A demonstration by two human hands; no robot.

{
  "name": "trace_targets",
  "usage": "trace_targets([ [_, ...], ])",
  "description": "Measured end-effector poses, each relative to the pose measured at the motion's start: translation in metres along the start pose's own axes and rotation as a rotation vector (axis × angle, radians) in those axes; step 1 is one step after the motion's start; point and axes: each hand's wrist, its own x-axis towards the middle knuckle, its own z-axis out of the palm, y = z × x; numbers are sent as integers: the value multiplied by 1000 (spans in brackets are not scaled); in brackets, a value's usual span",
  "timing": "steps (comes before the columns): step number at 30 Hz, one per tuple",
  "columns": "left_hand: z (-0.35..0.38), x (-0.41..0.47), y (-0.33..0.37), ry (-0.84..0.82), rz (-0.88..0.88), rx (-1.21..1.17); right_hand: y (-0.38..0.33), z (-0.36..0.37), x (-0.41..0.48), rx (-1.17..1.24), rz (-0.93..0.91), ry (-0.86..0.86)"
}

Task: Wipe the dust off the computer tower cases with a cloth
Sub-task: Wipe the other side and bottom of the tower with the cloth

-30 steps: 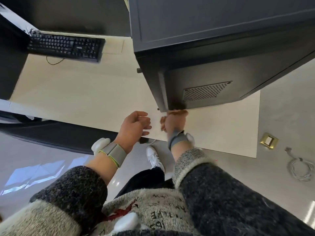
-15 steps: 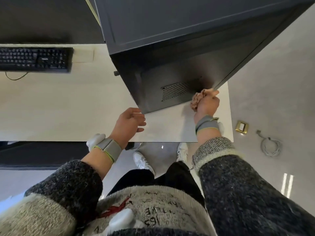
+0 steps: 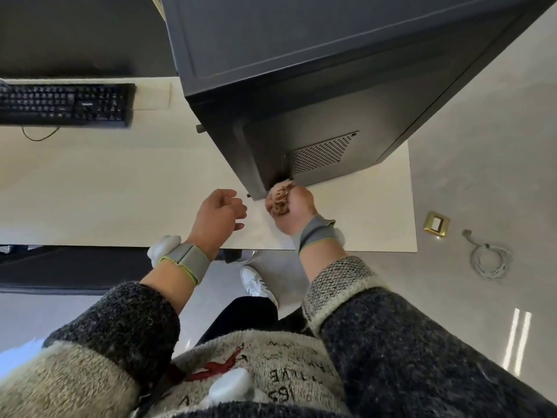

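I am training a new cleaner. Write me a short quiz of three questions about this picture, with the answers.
1. Which hand grips the cloth: A left, B right?
2. True or false: the left hand holds nothing.
3. Fill in: the computer tower case stands on the ___.
Key: 1 B, the right hand; 2 true; 3 table.
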Motion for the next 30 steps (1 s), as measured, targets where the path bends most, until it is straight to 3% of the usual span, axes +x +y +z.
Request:
trace_targets([
  [1,4,1,-1,-10,-2,-12,-12,-6,1,-23,-54,24],
  [5,17,-2,-3,-53,-8,-40,-88,-45,-19,393,-256,35],
  [10,17,-8,-10,-55,-47,-58,-94,-34,-12,328,-414,203],
  [13,9,-9,-13,-23,-59,-70,-27,-2,13,-65,-421,259],
  [16,1,-8,-14,16,-65,-58,28,10,23,-368,-243,154],
  [19,5,-5,-16,29,-76,-75,28,-18,16,-910,-235,1],
  [21,10,-4,-18,22,-84,-80,10,-50,10,-1102,-347,0],
  [23,19,-5,-19,-5,-96,-87,-10,-89,13,-1138,-520,160],
  [25,27,-7,-21,-36,-110,-95,-31,-125,28,-1146,-686,466],
  [28,27,-12,-25,-70,-116,-100,-43,-154,52,-1154,-689,809],
  [30,20,-16,-27,-82,-114,-92,-31,-152,62,-1214,-701,901],
])
